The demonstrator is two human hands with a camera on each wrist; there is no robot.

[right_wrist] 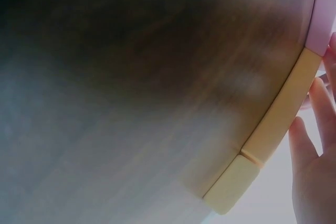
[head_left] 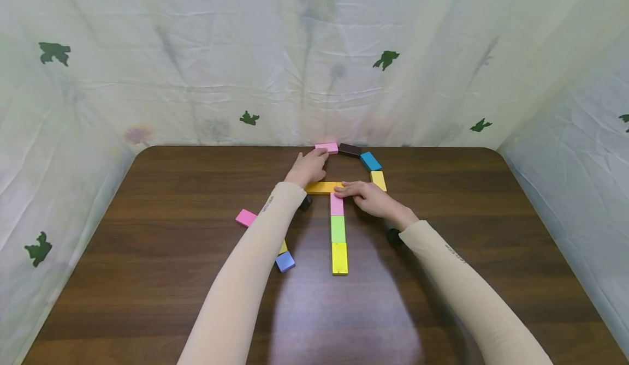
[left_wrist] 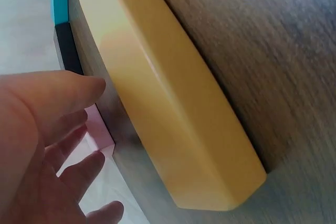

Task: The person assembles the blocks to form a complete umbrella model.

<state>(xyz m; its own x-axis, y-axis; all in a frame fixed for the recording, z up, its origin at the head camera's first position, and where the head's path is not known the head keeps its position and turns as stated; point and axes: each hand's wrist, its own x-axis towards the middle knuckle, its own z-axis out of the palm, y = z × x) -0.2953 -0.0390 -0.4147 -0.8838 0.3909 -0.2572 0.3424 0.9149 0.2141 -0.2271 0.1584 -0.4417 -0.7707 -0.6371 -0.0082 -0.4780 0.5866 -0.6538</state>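
My left hand (head_left: pixel 308 167) reaches to the back of the table, its fingertips at a pink block (head_left: pixel 326 148). In the left wrist view, the fingers (left_wrist: pixel 84 174) are spread loosely beside that block, and whether they touch it is unclear. A long orange block (left_wrist: pixel 173 108) lies close to the thumb. My right hand (head_left: pixel 375 198) has its extended fingers at the right end of the orange row (head_left: pixel 321 188), partly hiding it. Below that row runs a column of a light pink block (head_left: pixel 337 204), a green block (head_left: pixel 338 229) and a yellow block (head_left: pixel 339 258).
A black block (head_left: pixel 350 150), a blue block (head_left: pixel 371 161) and a pale yellow block (head_left: pixel 378 180) curve down the right side. Beside and partly under my left arm lie a bright pink block (head_left: pixel 246 217), a yellow piece (head_left: pixel 283 247) and a periwinkle block (head_left: pixel 285 262). A pale curtain stands behind the table.
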